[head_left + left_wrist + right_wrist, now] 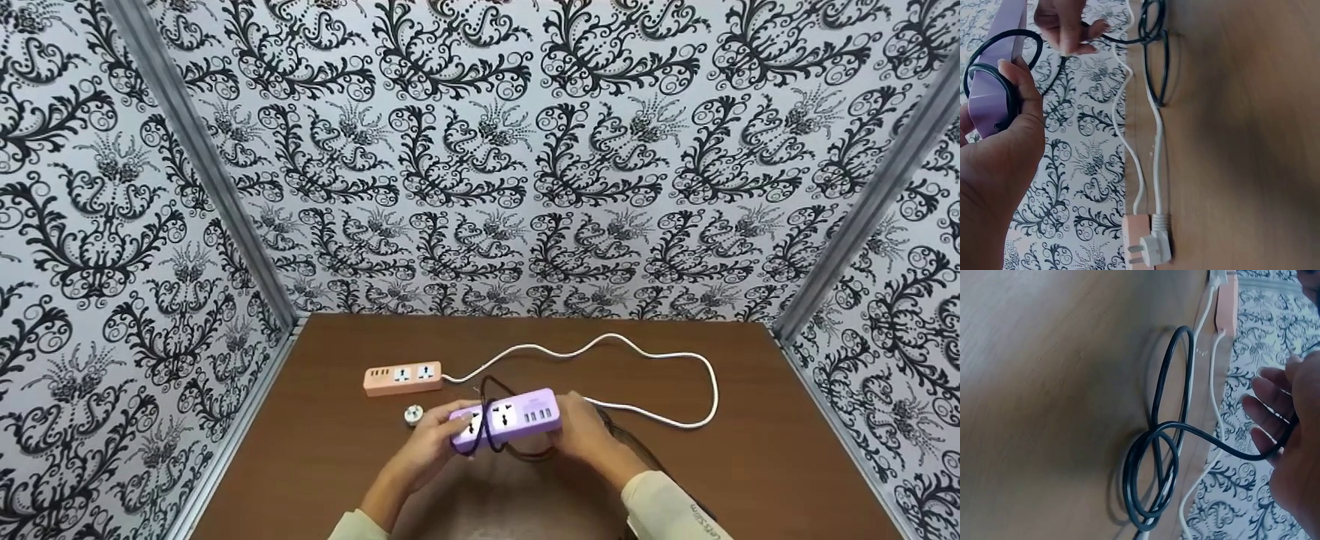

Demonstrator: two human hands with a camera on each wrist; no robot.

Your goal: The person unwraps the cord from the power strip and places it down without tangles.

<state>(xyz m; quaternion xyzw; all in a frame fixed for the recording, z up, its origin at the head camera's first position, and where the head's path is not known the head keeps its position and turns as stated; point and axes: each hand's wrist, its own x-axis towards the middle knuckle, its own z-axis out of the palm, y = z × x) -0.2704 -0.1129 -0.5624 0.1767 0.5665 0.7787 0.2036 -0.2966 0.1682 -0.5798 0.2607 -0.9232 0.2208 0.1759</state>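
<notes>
In the head view, the left hand (429, 448) holds a light purple power strip (519, 414) up over the brown surface (330, 450). It has white sockets and four little dark slots. In the left wrist view, a black cord (1012, 102) loops round it. In the right wrist view, the right hand (1300, 439) holds that cord with bent fingers.

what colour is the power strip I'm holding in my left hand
The power strip is light purple; the head view shows it best.
</notes>
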